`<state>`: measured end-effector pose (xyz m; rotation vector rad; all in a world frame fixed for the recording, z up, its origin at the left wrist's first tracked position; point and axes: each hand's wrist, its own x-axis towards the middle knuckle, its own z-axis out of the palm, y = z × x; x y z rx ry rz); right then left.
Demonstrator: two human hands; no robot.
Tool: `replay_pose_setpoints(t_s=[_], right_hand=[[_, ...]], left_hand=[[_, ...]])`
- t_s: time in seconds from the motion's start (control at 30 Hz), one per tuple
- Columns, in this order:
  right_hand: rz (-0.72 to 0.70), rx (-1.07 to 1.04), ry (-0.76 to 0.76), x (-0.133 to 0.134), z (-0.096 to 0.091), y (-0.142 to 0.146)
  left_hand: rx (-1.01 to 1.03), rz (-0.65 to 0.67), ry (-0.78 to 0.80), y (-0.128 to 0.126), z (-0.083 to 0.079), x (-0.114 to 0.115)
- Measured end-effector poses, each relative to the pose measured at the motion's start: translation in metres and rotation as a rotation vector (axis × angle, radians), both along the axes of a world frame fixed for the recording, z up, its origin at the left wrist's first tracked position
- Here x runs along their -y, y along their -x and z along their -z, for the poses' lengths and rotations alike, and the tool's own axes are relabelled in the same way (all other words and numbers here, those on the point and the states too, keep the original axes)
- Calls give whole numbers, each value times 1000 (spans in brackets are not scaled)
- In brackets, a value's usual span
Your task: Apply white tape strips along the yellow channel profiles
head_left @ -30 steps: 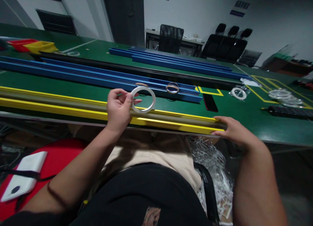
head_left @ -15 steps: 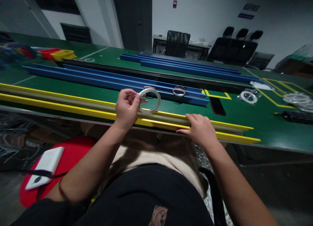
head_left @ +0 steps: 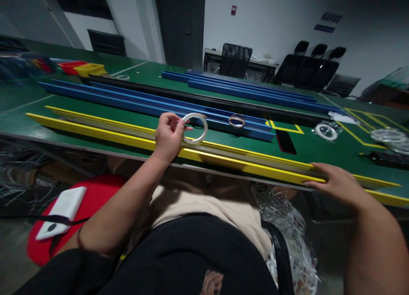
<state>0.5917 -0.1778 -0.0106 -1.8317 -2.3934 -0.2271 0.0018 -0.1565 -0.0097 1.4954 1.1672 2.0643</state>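
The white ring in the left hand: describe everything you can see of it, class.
The white ring is a thin, flat hoop with a wide open centre, looking like a slim roll of tape; its material is unclear. The left hand pinches its left edge between thumb and fingertips, holding it nearly upright and facing the camera. It hangs in the air above the long yellow rail at the near edge of the green table, touching nothing but the fingers.
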Motion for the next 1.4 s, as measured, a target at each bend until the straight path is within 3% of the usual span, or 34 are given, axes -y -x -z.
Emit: replay_pose_setpoints(t_s=[0.1,0.23,0.3,0.4,0.47,0.57,0.7,0.83,0.97,1.07,1.13,1.23,1.33,1.4], right_hand=[[-27,-13,54,0,-11,58],[-191,-42,6,4,-20,192],[-272,-61,0,5,-21,245],[-273,-54,-53,5,-16,279],[-279,-60,-116,7,-11,274],[-304,-68,-188,10,-2,241],[-242,-75,-210,11,8,175],[-226,-104,-221,8,14,98],[-136,-110,-89,-1,9,42],[-50,-89,61,-8,-2,45],[-60,-106,111,-10,-11,80],[-195,-139,161,-7,-22,172],[-264,-94,89,-2,-24,273],[-226,-80,-4,1,-21,320]], left_hand=[[42,29,10,-10,2,-3],[36,87,33,-23,1,0],[12,104,40,-26,0,3],[-44,109,45,-21,-2,7],[-86,66,43,-11,-4,8],[-131,-31,25,5,-5,9],[-60,-29,-6,11,-5,8],[-42,30,24,-4,0,10],[17,140,111,-26,4,7],[53,177,196,-35,4,-4],[87,198,264,-35,2,-11],[177,237,302,-32,-3,-13],[262,239,284,-28,-7,-8],[304,243,283,-25,-9,-5]])
